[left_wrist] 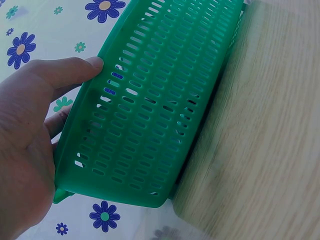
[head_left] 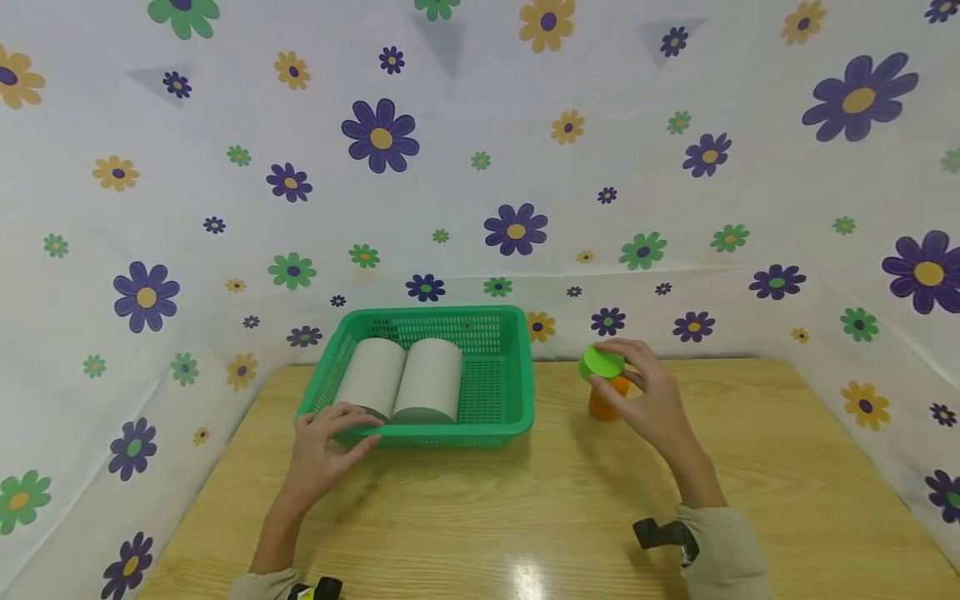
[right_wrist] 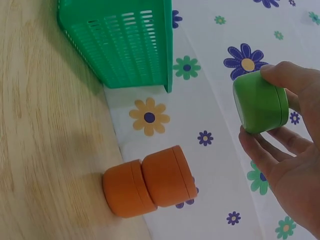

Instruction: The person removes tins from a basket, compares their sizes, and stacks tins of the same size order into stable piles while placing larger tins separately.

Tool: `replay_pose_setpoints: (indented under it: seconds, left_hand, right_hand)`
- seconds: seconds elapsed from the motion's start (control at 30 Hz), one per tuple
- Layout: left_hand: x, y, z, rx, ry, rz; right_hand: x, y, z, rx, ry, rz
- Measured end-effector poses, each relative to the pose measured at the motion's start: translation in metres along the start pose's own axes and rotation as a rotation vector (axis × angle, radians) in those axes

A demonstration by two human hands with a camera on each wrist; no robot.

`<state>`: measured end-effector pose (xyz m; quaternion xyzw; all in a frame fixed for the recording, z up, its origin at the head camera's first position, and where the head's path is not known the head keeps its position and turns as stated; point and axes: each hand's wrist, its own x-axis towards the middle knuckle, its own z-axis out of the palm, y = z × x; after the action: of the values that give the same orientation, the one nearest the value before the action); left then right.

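Observation:
My right hand (head_left: 651,400) pinches a small green rounded container (right_wrist: 260,102) between thumb and fingers. It has a seam near one end and is held above the table. Two orange containers of like shape, a lower one (right_wrist: 127,190) and an upper one (right_wrist: 169,176), stand stacked on the table beneath that hand. At the near left corner of a green plastic basket (head_left: 480,430), my left hand (head_left: 318,454) holds the rim, its thumb on the outer side and fingers over the edge. Inside lie two white cylinders, a left one (head_left: 372,375) and a right one (head_left: 429,379).
A light wooden table (head_left: 465,508) carries everything. Behind it and at both sides hangs a white cloth (head_left: 450,192) printed with purple, yellow and green flowers. The basket's right side stands a short way left of the orange stack.

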<state>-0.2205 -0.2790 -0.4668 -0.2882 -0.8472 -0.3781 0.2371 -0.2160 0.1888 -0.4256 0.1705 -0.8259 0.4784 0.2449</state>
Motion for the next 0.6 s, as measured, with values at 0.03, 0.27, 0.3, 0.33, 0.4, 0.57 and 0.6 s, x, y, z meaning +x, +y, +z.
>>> replay_pose_setpoints:
  seconds: [0.03, 0.27, 0.3, 0.33, 0.4, 0.57, 0.6]
  left_hand:
    - [0.000, 0.000, 0.000, -0.001, 0.001, 0.000]
    - [-0.002, -0.001, 0.001, 0.016, -0.017, -0.024]
    - [-0.002, -0.001, 0.001, 0.017, -0.022, -0.029]
    - [-0.002, -0.002, 0.001, 0.017, -0.026, -0.033]
    - [-0.002, -0.002, 0.001, 0.015, -0.034, -0.038]
    - [-0.002, -0.003, 0.001, 0.010, -0.036, -0.039]
    - [-0.002, -0.003, 0.001, 0.011, -0.035, -0.037]
  right_hand:
    - [-0.001, 0.002, -0.001, 0.009, 0.003, 0.006]
    - [-0.004, 0.010, -0.009, 0.015, 0.022, 0.038]
    - [-0.004, 0.011, -0.009, 0.021, 0.026, 0.046]
    - [-0.005, 0.012, -0.010, 0.025, 0.029, 0.050]
    - [-0.006, 0.014, -0.011, 0.033, 0.034, 0.057]
    - [-0.006, 0.019, -0.012, 0.022, 0.045, 0.080]
    - [-0.007, 0.019, -0.012, 0.017, 0.046, 0.088]
